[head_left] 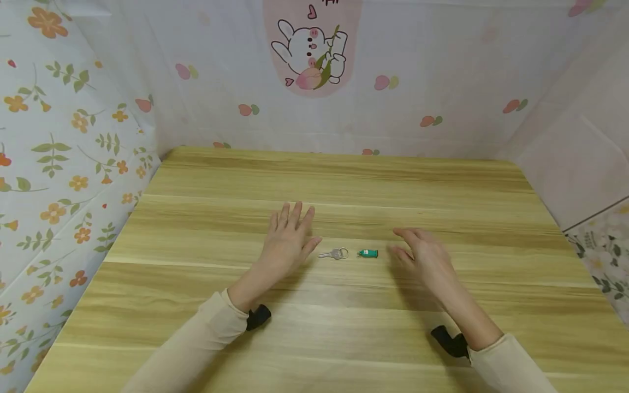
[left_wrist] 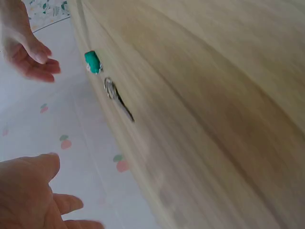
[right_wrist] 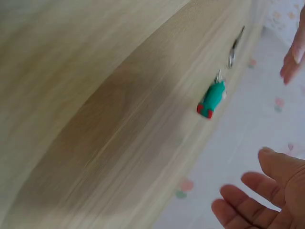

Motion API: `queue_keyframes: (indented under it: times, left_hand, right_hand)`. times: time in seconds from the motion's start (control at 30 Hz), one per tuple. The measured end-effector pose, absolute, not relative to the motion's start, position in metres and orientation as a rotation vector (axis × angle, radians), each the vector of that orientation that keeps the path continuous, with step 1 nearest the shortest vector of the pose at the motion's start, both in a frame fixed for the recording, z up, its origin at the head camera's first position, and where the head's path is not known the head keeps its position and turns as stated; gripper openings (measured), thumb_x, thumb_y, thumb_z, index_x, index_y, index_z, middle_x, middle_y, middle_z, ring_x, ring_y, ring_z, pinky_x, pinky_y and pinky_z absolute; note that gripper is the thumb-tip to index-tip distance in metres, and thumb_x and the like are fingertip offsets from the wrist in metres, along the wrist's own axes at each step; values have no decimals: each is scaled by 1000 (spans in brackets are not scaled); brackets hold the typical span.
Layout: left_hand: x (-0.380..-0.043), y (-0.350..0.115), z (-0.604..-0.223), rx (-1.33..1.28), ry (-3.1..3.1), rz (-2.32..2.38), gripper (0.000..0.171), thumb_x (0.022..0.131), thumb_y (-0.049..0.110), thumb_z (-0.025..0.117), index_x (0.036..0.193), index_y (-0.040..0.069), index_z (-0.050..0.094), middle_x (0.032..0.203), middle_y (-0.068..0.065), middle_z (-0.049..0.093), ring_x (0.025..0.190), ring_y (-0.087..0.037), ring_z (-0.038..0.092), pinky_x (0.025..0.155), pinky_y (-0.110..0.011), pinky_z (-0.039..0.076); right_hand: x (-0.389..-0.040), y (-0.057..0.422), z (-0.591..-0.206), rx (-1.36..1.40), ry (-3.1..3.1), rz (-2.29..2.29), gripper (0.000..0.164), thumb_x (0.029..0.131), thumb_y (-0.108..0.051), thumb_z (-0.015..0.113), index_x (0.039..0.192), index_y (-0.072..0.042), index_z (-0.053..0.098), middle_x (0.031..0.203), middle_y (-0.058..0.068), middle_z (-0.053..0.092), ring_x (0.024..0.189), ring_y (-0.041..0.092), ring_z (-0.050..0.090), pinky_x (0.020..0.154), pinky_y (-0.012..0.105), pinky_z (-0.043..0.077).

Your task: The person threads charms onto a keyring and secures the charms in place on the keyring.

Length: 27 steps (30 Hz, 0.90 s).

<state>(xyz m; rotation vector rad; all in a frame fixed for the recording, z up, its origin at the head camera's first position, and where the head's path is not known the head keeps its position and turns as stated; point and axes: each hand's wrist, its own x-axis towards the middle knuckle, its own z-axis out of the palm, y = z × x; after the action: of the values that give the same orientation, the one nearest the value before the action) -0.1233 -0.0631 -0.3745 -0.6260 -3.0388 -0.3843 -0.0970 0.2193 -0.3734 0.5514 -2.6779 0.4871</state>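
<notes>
A silver key [head_left: 334,254] with a split ring lies flat near the middle of the table. Just to its right is a small green keychain charm [head_left: 368,253], with red at one end and a bit of metal at the other in the right wrist view; the two are apart. My left hand [head_left: 286,244], fingers spread, is beside the key's tip and holds nothing. On the far side of the charm hovers my right hand [head_left: 428,259], its fingers relaxed and nothing in its grasp. Both items [left_wrist: 93,62] also show in the left wrist view.
The wood-grain table [head_left: 314,349] spreads under both hands. Behind it hangs a white cloth [head_left: 442,71] with a rabbit print, and a flowered cloth [head_left: 64,164] covers the left side. Black straps [head_left: 449,342] sit at both wrists.
</notes>
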Motion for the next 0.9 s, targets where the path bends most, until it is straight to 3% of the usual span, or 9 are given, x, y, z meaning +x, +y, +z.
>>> queue_keyframes:
  times: [0.13,0.23,0.47,0.9]
  left_hand:
    - [-129,-52,-382,-694,-3033,-509,54,94,37,55,139,8,44,138,-18,47,128,-38,42,107,-50,33]
    - [-133,-41,-389,-750,-3050,-633,45,90,33,63,126,7,57,125,-15,58,116,-34,53,97,-47,43]
    - [-140,-24,-396,-766,-3136,-731,35,85,32,69,113,11,64,115,-7,60,108,-25,54,88,-43,44]
    - [-143,-13,-398,-758,-3175,-740,20,84,28,71,98,17,64,94,1,55,84,-17,51,77,-36,39]
  right_hand:
    - [-107,206,-376,612,-2807,476,29,78,-9,76,104,1,67,97,19,67,88,36,63,70,46,52]
    - [-113,198,-380,671,-2886,443,28,75,-8,77,100,-1,67,94,15,67,85,33,63,70,43,52]
    - [-121,186,-390,760,-2959,453,26,72,-7,80,93,-6,66,91,9,66,85,28,61,71,41,52]
    - [-126,177,-399,795,-2974,487,17,76,-7,78,85,-12,65,83,2,60,81,22,57,62,33,49]
